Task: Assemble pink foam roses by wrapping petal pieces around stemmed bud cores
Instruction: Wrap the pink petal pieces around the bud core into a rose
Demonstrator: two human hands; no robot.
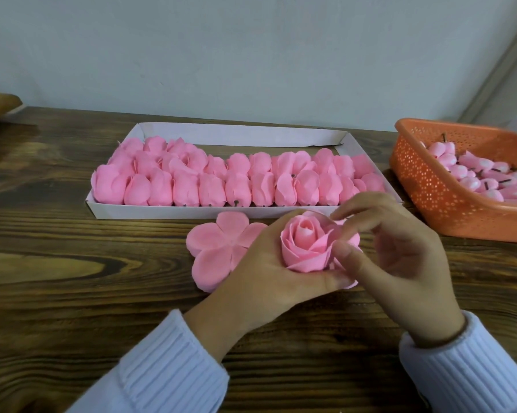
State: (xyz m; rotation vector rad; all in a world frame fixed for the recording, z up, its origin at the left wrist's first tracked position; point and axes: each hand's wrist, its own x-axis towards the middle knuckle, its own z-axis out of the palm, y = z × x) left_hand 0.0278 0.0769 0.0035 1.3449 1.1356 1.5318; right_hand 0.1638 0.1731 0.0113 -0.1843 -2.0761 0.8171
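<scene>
Our left grip (260, 263) curls like a cup round the rose (306, 245). The thumb lies across the bottom edge and the fingers go behind it. Our right grip (400, 257) pinches an outer petal at the three o'clock side of the rose, between the thumb and the first finger. Its other fingers hang loose. So the rose sits between both grips, over the near middle of the counter (72, 263), with its open face toward us. We cannot see its stem, because the left grip hides it. We cannot tell if the rose touches the counter.

We think the rose is very light and very soft. The foam looks thin, so it will bend with a small push. It may tear or get a dent if we squeeze hard. It does not look slippery. The best place to hold it seems to be low down, at the base where the petals meet, not on the thin top edges. We think the pinched petal should be laid round gently.

At nine o'clock from the rose a flat petal piece (215, 248) lies on the counter, partly under the left grip. At twelve o'clock a white box (242, 135) holds rows of done roses (209, 186). At two o'clock an orange basket (430, 198) holds the bud cores (475, 177), with dark stems poking out. The basket is well apart from the rose.
</scene>
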